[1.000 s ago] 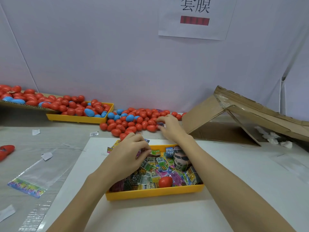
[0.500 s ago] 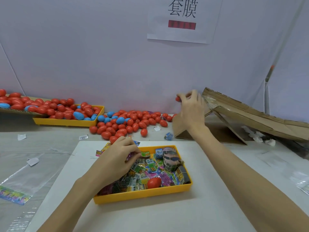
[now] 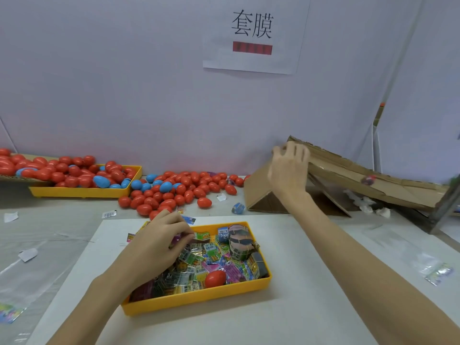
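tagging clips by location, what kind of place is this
Probably a toy-packing workbench: heaps of red and blue plastic eggs, a yellow tray of printed labels, and a cardboard chute.

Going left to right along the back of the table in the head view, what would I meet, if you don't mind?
Egg tray → loose eggs → blue packet → cardboard ramp.
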`<state>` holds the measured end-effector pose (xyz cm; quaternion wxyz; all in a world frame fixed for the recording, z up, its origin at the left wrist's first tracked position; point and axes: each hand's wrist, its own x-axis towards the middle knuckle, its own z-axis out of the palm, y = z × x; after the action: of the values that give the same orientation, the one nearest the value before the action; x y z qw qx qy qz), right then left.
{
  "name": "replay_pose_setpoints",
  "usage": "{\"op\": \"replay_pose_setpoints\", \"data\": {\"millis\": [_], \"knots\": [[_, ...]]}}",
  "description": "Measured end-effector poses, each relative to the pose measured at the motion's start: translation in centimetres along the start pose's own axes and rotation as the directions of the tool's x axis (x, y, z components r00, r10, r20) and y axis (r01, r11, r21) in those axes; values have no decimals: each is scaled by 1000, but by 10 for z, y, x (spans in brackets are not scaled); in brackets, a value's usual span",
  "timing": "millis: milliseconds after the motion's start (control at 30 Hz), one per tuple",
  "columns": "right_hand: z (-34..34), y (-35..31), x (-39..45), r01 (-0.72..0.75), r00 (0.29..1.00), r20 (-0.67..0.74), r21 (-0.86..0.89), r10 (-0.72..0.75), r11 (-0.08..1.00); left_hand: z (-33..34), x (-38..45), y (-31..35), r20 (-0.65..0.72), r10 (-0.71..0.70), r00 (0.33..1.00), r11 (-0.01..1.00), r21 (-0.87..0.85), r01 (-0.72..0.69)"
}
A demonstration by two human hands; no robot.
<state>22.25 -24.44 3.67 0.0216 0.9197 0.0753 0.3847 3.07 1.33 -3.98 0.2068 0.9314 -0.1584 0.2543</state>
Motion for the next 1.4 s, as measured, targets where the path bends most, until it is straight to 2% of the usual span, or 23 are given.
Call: {"op": "replay_pose_setpoints", "data": {"millis": [67,133,167,267,333,367,500,567,700,833,967,1033,1167,1233,1300,1400], "knots": [[5,-23,-11,74,995,45,290,-91,954,0,-1,0,7,-5,1000,1000,1,5],[8,-46,-21,66,954,198,588,-223,806,0,-1,1,12,-7,1000,1000,0,7],[10,-57,-26,64,913,258,676,-317,734,0,-1,1,16,-8,1000,1000,0,8],[18,-87,-37,105,741,366,766,-563,635,-2,0,0,34,-14,999,1000,-7,14],[29,-102,-40,131,660,424,748,-620,650,-3,-1,-1,49,-18,999,1000,-7,18],[34,-108,-41,147,645,441,729,-623,668,-3,-1,-1,56,-19,998,1000,-6,19],[44,-118,-42,121,698,450,693,-557,711,-2,-3,-1,65,-22,998,1000,8,22],[37,-113,-44,85,747,407,725,-526,683,-1,-2,-1,56,-22,998,1000,5,22],[3,-89,-56,52,857,238,843,-457,535,-1,-1,2,-7,-13,1000,1000,7,13],[-33,-65,-83,-109,906,233,936,-354,335,-2,2,10,-117,-6,993,999,-53,0],[-57,-51,-116,-287,850,306,951,-428,110,-4,4,22,-89,77,993,976,-195,-93],[-62,-49,-124,-354,811,326,935,-486,37,-4,6,29,-106,147,984,967,-194,-165],[-64,-56,-129,-506,744,419,862,-520,-31,-4,6,33,-197,186,963,961,-165,-220],[-62,-57,-130,-561,724,429,821,-540,-100,-4,6,33,-219,214,952,960,-133,-246],[-62,-58,-130,-598,721,431,783,-542,-173,-3,6,31,-249,245,937,962,-54,-266],[-62,-60,-129,-610,730,448,768,-515,-197,-4,7,30,-250,268,930,961,0,-277]]}}
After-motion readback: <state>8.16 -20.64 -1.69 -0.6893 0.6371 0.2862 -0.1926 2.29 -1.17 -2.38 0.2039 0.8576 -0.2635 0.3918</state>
